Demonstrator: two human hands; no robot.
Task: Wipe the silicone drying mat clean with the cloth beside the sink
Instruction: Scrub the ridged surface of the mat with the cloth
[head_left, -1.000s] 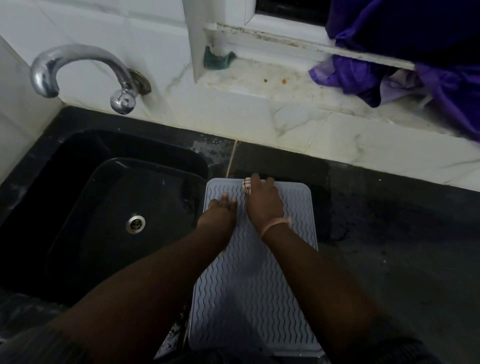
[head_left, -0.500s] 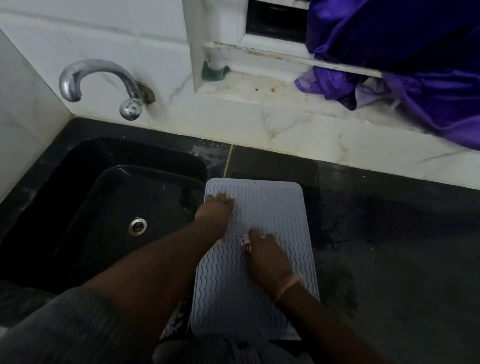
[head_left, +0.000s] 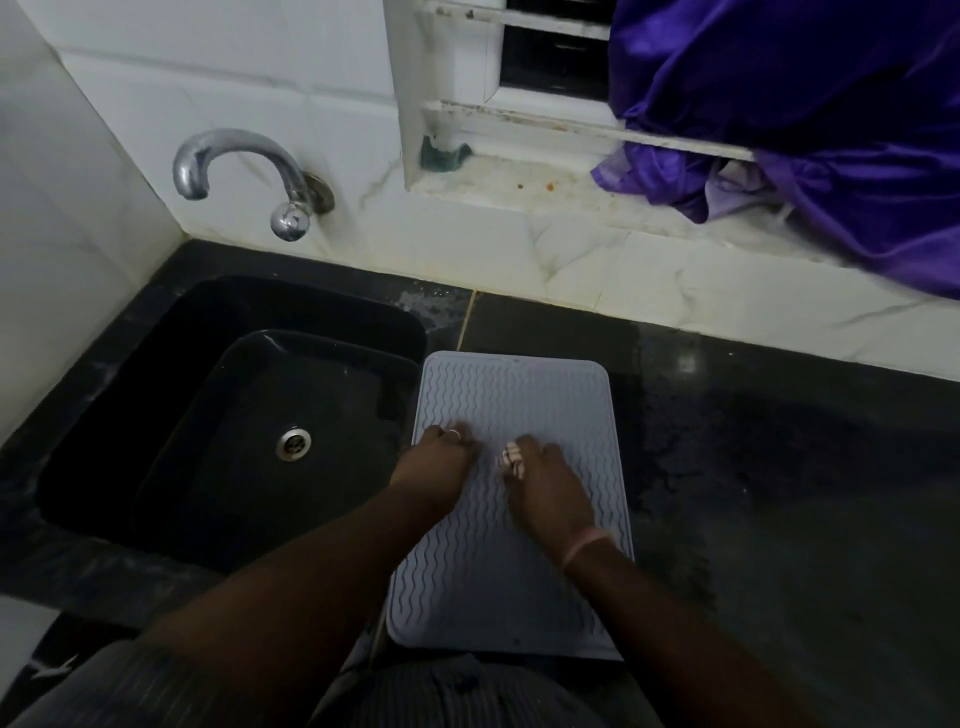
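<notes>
Right hand (head_left: 545, 486) lies palm down on the silicone drying mat (head_left: 511, 571), just right of the frame's centre, its fingers curled over a small bunched cloth (head_left: 511, 461). Only a striped pale scrap of that cloth shows, poking out at the hand's left edge beside the thumb; the rest is hidden beneath the palm. A pink band (head_left: 587, 545) circles the wrist. Left hand (head_left: 441, 457) rests just to the left, at the mat's left edge, fingers bent and tips pressing down on the ribbed surface, holding nothing that can be seen; a ring shows on one finger. Both hands sit across the middle of the mat, close together but not touching.

The mat is pale grey with wavy ridges, lying flat on the dark countertop (head_left: 779, 493) at lower centre, its long side running away from the person. Its left edge lies right along the rim of the black sink (head_left: 156, 364), which fills the left of the frame. A chrome tap (head_left: 244, 171) curves out from the tiled wall at upper left. Purple fabric (head_left: 831, 130) drapes over the window sill at upper right.
</notes>
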